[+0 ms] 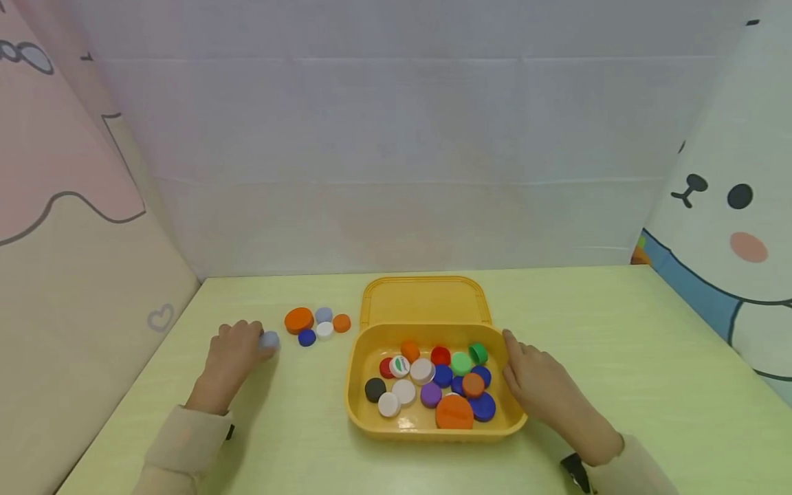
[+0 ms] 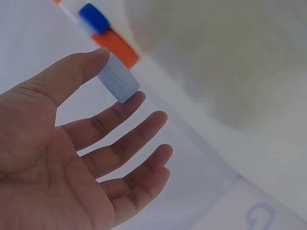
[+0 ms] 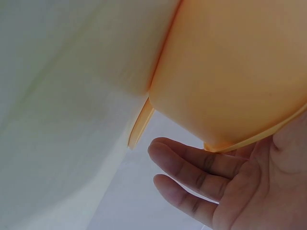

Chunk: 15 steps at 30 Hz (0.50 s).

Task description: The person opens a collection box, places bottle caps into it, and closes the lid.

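Note:
Thumb and index finger of my left hand [image 1: 232,357] pinch a light blue bottle cap [image 2: 119,79], held by its edge at the left of the table in the head view. Its other fingers are spread and loosely bent in the left wrist view. My right hand [image 1: 547,381] holds the right rim of a yellow plastic box [image 1: 371,431], thumb over the rim and the other fingers outside. Inside the box lie several bottle caps, among them a large orange cap [image 1: 454,412], a purple cap [image 1: 431,394] and a black cap [image 1: 375,390].
Left of the box, a small group of caps lies on the table: a large orange cap [image 1: 299,320], a dark blue cap [image 1: 306,337], a white cap [image 1: 324,331] and others. The box's yellow lid [image 1: 425,302] lies open behind it. Cloth walls surround the pale green table [image 1: 594,309].

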{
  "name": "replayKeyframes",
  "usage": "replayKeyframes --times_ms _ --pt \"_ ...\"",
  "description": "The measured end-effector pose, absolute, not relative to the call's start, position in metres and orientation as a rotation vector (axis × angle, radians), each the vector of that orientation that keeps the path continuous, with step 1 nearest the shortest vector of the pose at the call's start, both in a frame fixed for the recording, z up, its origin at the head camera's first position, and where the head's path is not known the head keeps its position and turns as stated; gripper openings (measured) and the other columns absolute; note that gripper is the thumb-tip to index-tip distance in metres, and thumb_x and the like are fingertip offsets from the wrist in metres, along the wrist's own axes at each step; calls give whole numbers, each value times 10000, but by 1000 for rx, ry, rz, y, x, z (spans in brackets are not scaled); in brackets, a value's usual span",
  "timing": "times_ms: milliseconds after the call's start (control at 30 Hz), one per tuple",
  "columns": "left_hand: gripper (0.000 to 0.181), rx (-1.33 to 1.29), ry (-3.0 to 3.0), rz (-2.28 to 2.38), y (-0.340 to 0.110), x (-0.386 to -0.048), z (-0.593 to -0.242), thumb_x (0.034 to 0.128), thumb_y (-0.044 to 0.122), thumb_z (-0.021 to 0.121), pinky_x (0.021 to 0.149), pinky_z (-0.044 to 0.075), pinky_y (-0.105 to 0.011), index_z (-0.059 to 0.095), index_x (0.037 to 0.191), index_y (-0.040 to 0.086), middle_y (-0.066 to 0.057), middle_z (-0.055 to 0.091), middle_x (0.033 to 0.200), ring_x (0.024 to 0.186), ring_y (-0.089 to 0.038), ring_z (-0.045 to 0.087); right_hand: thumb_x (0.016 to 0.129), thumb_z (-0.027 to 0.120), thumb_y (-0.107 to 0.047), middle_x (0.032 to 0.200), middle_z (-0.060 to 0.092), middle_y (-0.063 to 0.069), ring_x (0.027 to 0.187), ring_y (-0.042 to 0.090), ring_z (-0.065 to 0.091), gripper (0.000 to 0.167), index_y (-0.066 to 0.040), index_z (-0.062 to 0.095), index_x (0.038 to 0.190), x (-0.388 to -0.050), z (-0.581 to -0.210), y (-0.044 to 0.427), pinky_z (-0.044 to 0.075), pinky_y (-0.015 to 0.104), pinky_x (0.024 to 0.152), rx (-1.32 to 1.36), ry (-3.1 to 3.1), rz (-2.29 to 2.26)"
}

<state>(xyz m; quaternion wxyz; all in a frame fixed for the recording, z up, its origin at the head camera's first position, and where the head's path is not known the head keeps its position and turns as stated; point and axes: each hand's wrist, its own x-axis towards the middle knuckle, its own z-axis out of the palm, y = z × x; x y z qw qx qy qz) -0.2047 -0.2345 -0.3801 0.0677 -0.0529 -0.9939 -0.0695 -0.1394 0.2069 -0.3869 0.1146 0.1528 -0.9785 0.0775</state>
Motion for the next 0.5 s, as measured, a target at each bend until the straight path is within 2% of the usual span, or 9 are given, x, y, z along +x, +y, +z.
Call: replayKeyframes --times_ms 167,400,500 --pt "344 -210 -2934 -177 -218 -199 -366 763 256 705 567 424 -426 600 885 -48 -173 565 770 663 -328 472 878 507 -112 1044 618 242 850 362 618 462 112 414 1271 -140 -387 207 502 456 760 451 -2869 231" --pt "372 -306 -2872 -142 -185 -186 -349 742 263 729 652 453 -474 610 920 -41 -153 585 816 803 -399 527 879 504 -108 1063 615 246 859 366 619 458 112 414 1271 -140 -386 208 503 455 769 454 -2866 235" --pt "353 -365 -2815 -145 -170 -180 -344 728 267 745 654 462 -465 618 900 -14 -126 589 816 814 -387 536 878 507 -107 1057 615 247 857 366 619 458 113 415 1269 -140 -386 208 504 454 767 457 -2862 232"
